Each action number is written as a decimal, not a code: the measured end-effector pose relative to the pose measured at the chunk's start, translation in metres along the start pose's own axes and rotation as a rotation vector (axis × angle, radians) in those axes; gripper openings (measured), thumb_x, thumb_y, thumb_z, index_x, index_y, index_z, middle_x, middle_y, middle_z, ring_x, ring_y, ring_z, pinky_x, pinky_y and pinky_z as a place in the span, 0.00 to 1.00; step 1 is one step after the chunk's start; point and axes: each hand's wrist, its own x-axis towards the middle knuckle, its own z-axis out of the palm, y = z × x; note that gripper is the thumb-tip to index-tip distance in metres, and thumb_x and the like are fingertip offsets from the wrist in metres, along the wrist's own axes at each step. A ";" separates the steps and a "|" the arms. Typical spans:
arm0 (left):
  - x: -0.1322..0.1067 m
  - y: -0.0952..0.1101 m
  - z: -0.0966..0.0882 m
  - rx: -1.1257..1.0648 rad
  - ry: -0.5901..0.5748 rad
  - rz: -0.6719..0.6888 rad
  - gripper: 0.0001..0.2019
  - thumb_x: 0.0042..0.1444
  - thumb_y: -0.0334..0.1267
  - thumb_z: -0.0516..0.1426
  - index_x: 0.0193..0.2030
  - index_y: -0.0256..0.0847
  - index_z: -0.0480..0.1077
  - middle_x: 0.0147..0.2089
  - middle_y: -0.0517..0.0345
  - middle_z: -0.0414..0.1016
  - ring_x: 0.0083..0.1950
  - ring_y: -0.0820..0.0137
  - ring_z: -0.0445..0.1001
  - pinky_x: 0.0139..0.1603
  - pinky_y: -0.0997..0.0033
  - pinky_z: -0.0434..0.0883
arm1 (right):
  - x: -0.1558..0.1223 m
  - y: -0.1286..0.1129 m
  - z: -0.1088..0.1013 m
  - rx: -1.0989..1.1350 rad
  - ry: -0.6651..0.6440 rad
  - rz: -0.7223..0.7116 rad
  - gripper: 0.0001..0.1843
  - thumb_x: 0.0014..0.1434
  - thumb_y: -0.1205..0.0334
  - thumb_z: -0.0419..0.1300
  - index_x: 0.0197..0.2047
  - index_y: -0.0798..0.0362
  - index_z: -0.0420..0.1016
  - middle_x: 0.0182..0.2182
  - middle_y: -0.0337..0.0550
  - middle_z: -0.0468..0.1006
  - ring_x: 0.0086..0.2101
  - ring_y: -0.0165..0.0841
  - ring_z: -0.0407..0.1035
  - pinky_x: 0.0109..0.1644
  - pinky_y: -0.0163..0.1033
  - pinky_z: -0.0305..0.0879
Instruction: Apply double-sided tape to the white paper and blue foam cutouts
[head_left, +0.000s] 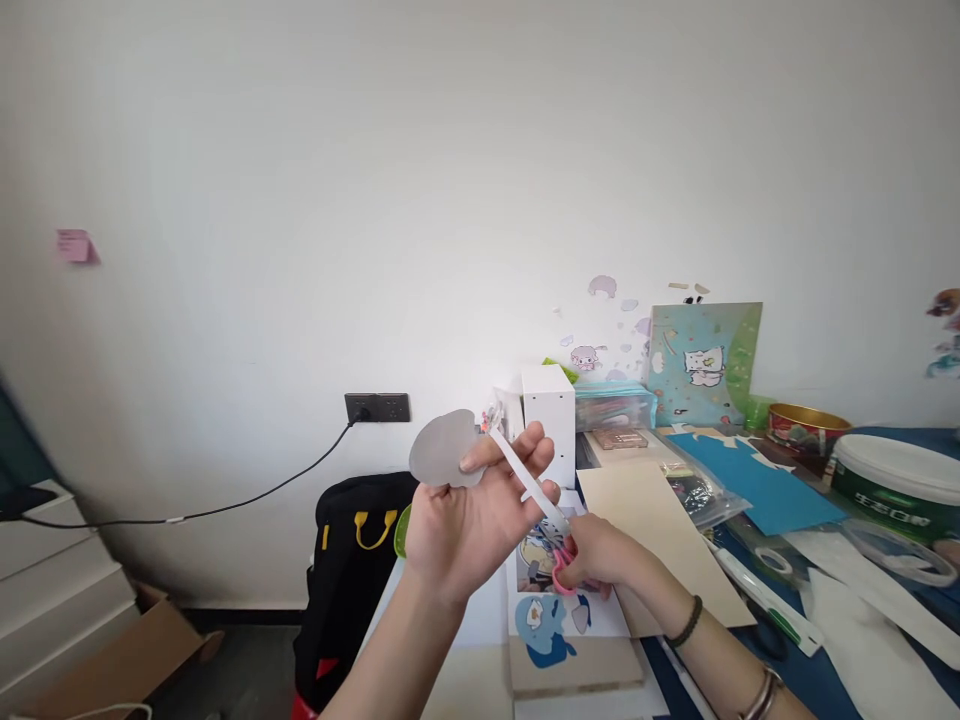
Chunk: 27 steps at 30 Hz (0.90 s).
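My left hand is raised palm towards me and pinches a grey, rounded paper cut-out between thumb and fingers. My right hand grips pink-handled scissors, whose white blades point up and left to the cut-out's edge beside my left fingers. Below both hands lies a sheet with printed cartoon figures in blue and white.
The desk holds a tan card sheet, blue paper, a white box, a green tub with a white lid, a red tin and plastic bags. A black backpack stands left of the desk, below a wall socket with a cable.
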 end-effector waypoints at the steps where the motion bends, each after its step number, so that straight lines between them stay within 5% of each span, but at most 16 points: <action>1: 0.000 0.000 0.000 -0.014 0.002 -0.014 0.16 0.52 0.46 0.54 0.22 0.44 0.52 0.52 0.47 0.72 0.59 0.55 0.67 0.47 0.56 0.70 | 0.000 0.001 -0.005 0.019 0.031 -0.021 0.10 0.38 0.66 0.70 0.22 0.57 0.72 0.15 0.36 0.71 0.16 0.32 0.66 0.21 0.35 0.60; 4: 0.000 -0.002 0.002 -0.060 -0.036 -0.078 0.15 0.57 0.46 0.49 0.22 0.44 0.53 0.50 0.45 0.73 0.58 0.56 0.68 0.49 0.54 0.69 | -0.009 -0.001 -0.031 0.075 0.230 -0.095 0.06 0.49 0.62 0.63 0.24 0.55 0.73 0.19 0.39 0.73 0.22 0.34 0.69 0.27 0.37 0.61; 8: 0.001 -0.006 0.009 -0.068 -0.154 -0.211 0.22 0.60 0.56 0.42 0.22 0.43 0.55 0.48 0.43 0.74 0.54 0.57 0.71 0.50 0.55 0.68 | -0.041 -0.013 -0.069 0.189 0.619 -0.200 0.18 0.65 0.53 0.44 0.39 0.53 0.71 0.39 0.45 0.75 0.39 0.36 0.68 0.41 0.39 0.62; 11: 0.003 -0.012 0.014 0.013 -0.232 -0.316 0.29 0.54 0.66 0.37 0.21 0.43 0.57 0.49 0.40 0.74 0.54 0.54 0.70 0.52 0.55 0.67 | -0.068 -0.025 -0.081 0.424 0.937 -0.454 0.15 0.65 0.54 0.48 0.36 0.51 0.72 0.39 0.44 0.71 0.43 0.36 0.66 0.46 0.39 0.60; 13: 0.004 -0.017 0.017 0.072 -0.251 -0.381 0.33 0.50 0.71 0.34 0.20 0.43 0.58 0.48 0.39 0.74 0.54 0.53 0.70 0.52 0.54 0.67 | -0.080 -0.030 -0.083 0.490 0.898 -0.528 0.14 0.64 0.55 0.50 0.35 0.50 0.73 0.41 0.43 0.70 0.46 0.36 0.65 0.49 0.40 0.59; 18: 0.005 -0.032 0.021 0.129 -0.230 -0.460 0.37 0.44 0.75 0.32 0.19 0.43 0.60 0.35 0.45 0.75 0.48 0.53 0.73 0.46 0.55 0.69 | -0.085 -0.031 -0.088 0.504 0.491 -0.496 0.11 0.59 0.53 0.57 0.32 0.49 0.77 0.45 0.43 0.71 0.47 0.39 0.66 0.52 0.44 0.60; 24: 0.007 -0.043 0.020 0.035 -0.093 -0.486 0.36 0.51 0.70 0.38 0.38 0.41 0.69 0.24 0.59 0.65 0.35 0.59 0.76 0.40 0.59 0.71 | -0.079 -0.024 -0.089 0.638 0.087 -0.411 0.15 0.52 0.50 0.63 0.26 0.54 0.74 0.50 0.44 0.69 0.22 0.23 0.66 0.24 0.34 0.64; 27: 0.009 -0.042 0.016 0.112 -0.159 -0.508 0.37 0.49 0.72 0.36 0.35 0.42 0.70 0.26 0.55 0.69 0.34 0.61 0.76 0.41 0.61 0.71 | -0.076 -0.021 -0.089 0.729 0.082 -0.410 0.14 0.54 0.51 0.60 0.28 0.55 0.75 0.47 0.44 0.72 0.17 0.20 0.61 0.19 0.33 0.59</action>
